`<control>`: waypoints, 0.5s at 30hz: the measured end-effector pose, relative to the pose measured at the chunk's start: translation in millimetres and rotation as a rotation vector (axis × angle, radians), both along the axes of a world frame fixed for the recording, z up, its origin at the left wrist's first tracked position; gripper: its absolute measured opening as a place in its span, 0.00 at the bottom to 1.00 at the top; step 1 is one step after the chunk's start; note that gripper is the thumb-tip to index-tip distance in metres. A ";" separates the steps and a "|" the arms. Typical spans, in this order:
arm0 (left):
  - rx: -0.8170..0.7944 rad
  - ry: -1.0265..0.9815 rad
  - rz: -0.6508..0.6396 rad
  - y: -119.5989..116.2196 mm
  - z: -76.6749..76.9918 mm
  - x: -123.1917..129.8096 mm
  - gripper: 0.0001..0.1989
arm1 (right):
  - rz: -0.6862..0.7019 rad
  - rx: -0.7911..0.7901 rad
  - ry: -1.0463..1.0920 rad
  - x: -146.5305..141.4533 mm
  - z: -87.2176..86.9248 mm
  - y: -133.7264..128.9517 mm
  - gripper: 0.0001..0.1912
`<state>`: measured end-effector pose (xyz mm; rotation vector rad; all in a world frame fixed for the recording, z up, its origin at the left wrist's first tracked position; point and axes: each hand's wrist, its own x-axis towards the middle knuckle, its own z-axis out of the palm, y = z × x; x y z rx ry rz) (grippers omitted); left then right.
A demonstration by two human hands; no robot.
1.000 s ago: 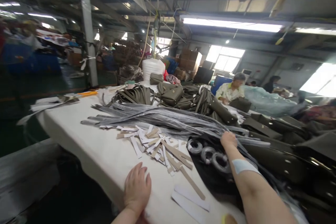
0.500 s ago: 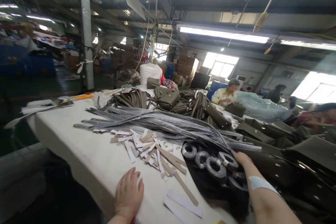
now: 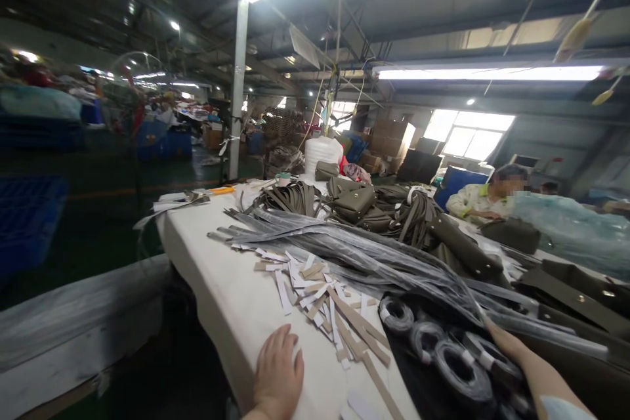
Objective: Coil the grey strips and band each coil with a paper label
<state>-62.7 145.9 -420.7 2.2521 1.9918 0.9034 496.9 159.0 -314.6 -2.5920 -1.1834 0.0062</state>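
Observation:
My left hand (image 3: 279,371) lies flat on the white-covered table (image 3: 224,298), fingers stretched out and holding nothing. Just beyond it is a loose pile of white and tan paper strips (image 3: 322,302). My right hand (image 3: 506,344) reaches to the near right end of a bundle of long grey straps in clear plastic (image 3: 339,239). Its fingers close around one strap there, though the fingertips are partly hidden. Below that hand, several coils wrapped in clear plastic (image 3: 460,371) rest on a black sheet (image 3: 401,341).
Dark olive bags (image 3: 357,203) and bundles of olive straps (image 3: 290,200) cover the table's far side. More bags (image 3: 581,295) lie to the right. A co-worker (image 3: 485,197) sits across the table. A plastic-covered stack (image 3: 88,315) stands left of the table edge.
The view has turned to the left, so the table and both hands appear farther right. My left hand stays flat on the table and my right hand stays at the straps.

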 end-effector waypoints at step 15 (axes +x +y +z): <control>-0.020 -0.117 -0.051 -3.5 18.3 2.1 0.13 | 0.271 0.209 -0.254 -111.6 129.3 -31.0 0.25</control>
